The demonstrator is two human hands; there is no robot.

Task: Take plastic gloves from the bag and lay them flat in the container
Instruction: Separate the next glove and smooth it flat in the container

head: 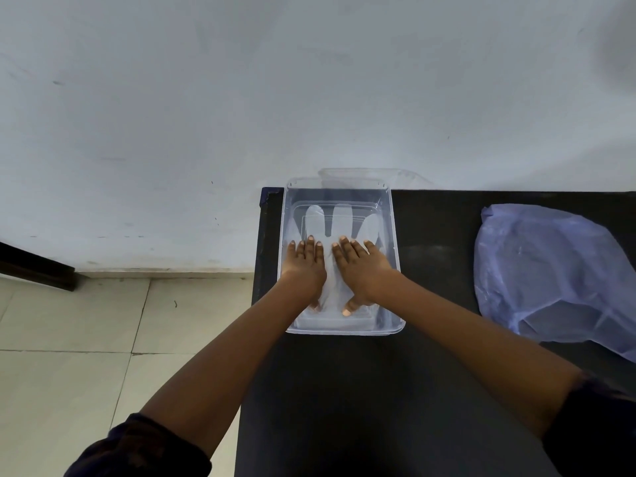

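A clear plastic container (392, 235) stands at the far left corner of the black table. Inside it lies a translucent plastic glove (340, 218), spread flat, its fingers pointing away from me. My left hand (306, 266) and my right hand (361, 270) rest palm down on the glove's lower part, side by side, fingers stretched out and pressing it against the container floor. The glove's cuff is partly hidden under my palms. A pale blue plastic bag (550, 270) lies crumpled on the table at the right, apart from both hands.
The black table (430, 373) runs from the wall toward me; its left edge drops to a tiled floor (86, 339). A clear lid (399, 175) leans behind the container against the white wall. A dark bar (34, 266) juts in at the left.
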